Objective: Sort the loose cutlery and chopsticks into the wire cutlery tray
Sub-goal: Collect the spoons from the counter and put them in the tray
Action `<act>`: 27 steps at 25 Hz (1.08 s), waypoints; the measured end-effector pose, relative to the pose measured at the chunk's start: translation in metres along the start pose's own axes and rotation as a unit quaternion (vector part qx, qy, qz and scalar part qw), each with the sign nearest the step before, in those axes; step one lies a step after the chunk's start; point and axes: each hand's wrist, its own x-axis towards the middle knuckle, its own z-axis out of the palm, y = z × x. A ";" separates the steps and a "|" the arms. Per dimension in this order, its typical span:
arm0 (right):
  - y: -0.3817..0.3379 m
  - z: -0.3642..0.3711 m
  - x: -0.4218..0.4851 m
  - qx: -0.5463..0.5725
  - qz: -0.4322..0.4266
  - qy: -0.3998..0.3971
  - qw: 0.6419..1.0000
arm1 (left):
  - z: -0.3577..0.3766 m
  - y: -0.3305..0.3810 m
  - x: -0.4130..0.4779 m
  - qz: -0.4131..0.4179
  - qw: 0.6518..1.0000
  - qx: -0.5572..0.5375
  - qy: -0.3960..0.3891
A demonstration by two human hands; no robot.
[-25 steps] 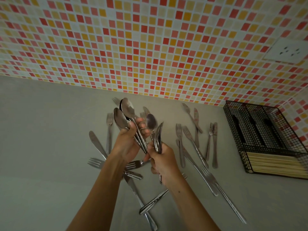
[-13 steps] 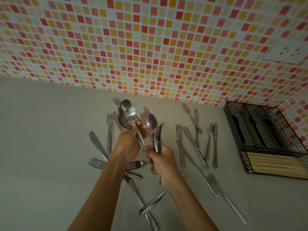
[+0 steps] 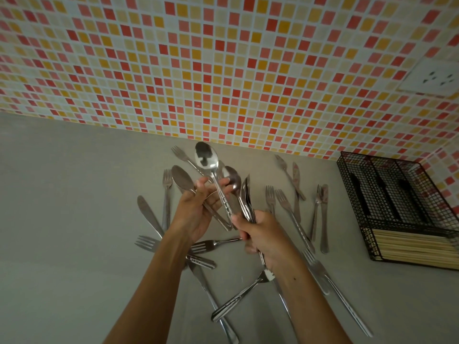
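Both hands are raised above the grey bench [image 3: 62,219], busy with a bunch of spoons. The left hand [image 3: 196,214] has its fingers curled round the handle of a dull spoon [image 3: 182,180], whose bowl sticks up to the left. Its fingertips [image 3: 224,182] touch the stem of a shiny spoon [image 3: 206,156], which stands bowl-up, highest of all. The right hand [image 3: 263,234] is closed in a fist round a bundle of spoons [image 3: 244,194], stacked bowls-up and seen mostly edge-on. The shiny spoon's handle end reaches the right thumb, but whether that hand also grips it cannot be told. Loose forks and table knives lie scattered on the bench beneath and around the arms: a knife [image 3: 149,217] and a fork [image 3: 167,192] to the left, two forks [image 3: 278,198] just right of the bundle, and another knife [image 3: 324,219] nearer the tray. The black wire cutlery tray [image 3: 347,175] sits at the bench's right end against the mosaic-tiled wall [image 3: 223,70], well apart from the hands. Pale chopsticks [image 3: 417,249] fill its near cross compartment, lying side by side. What the long compartments hold is too dark to tell.
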 end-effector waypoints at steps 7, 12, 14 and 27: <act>0.007 -0.001 0.005 -0.001 0.068 -0.089 0.994 | 0.000 -0.001 -0.003 -0.037 0.999 -0.016 0.011; 0.013 0.015 0.005 0.067 0.072 -0.063 0.993 | 0.006 0.000 0.001 -0.007 0.998 0.005 0.060; 0.014 0.021 0.002 0.068 0.067 -0.058 0.994 | 0.006 0.001 0.001 0.018 0.997 0.013 0.077; 0.014 0.036 -0.007 0.040 0.038 -0.035 0.998 | 0.007 0.007 -0.003 0.094 0.983 -0.040 0.150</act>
